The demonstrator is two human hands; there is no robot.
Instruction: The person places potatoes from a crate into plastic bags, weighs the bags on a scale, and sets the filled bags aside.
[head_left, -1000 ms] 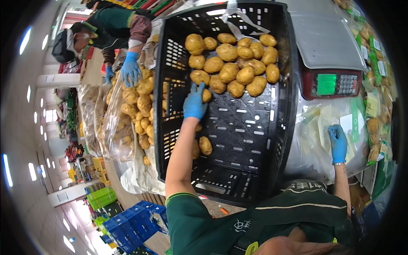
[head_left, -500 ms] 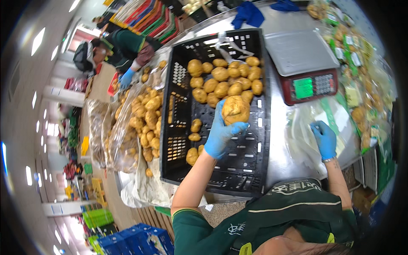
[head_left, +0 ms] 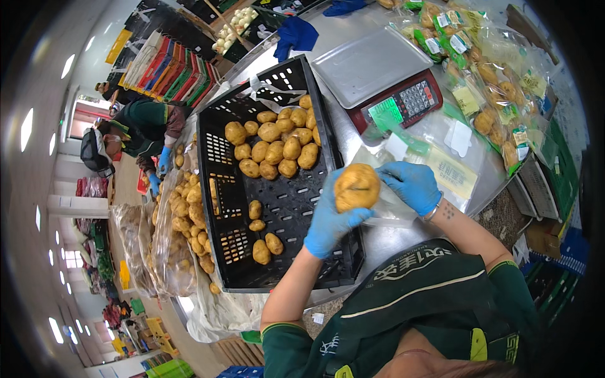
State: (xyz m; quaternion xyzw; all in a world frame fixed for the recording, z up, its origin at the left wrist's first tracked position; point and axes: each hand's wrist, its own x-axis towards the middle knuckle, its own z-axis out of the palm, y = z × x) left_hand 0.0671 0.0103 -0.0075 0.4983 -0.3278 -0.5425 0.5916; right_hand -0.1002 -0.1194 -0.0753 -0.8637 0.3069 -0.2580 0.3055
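A large yellow potato (head_left: 357, 186) sits in my gloved left hand (head_left: 329, 222), whose fingers curl round it above the right edge of the black crate (head_left: 277, 288). Close by on the right, my gloved right hand (head_left: 414, 188) pinches a clear plastic bag (head_left: 392, 211) over the metal table; its fingertips are partly hidden. More potatoes (head_left: 275, 152) lie heaped at the crate's far end, and several small ones lie near its left wall. Beyond my right hand stands a red scale (head_left: 403, 104) with a metal pan and a lit green display.
Packed potato bags (head_left: 485, 82) fill the table's right side, near flat plastic bags with labels (head_left: 450, 173). Loose potatoes (head_left: 189, 208) in clear sheeting lie left of the crate. A co-worker (head_left: 148, 135) in blue gloves bends over at the far left. Blue cloth (head_left: 296, 36) lies behind the crate.
My right hand has come left with the plastic bag, close to the potato. My left hand still holds the potato, now at the crate's right edge. The whole view has turned.
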